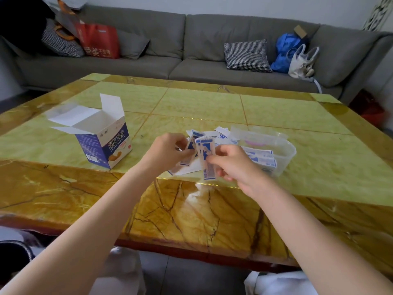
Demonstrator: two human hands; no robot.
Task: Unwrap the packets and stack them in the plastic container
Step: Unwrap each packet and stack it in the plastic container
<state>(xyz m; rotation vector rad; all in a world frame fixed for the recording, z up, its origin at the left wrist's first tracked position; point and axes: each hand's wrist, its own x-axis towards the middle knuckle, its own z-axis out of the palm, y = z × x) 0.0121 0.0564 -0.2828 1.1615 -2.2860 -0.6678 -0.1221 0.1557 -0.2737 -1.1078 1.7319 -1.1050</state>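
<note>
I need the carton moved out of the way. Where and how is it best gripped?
Grip the open carton by its two side walls below the raised flaps, coming from above. It stands upright, and the loose flaps at the top would likely bend if pinched.

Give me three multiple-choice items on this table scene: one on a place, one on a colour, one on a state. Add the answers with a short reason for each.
1. Where does the cardboard box stand, seen from the person?
A. left of the hands
B. inside the plastic container
C. on the sofa

2. What colour is the print on the packets?
A. green
B. blue
C. black

3. How are the box's flaps?
A. taped down
B. folded shut
C. open

Answers: 1 A, it stands on the table beyond the left hand. 2 B, blue print shows on white wrappers in both hands' grip, right hand included. 3 C, the flaps stand up and out.
</note>
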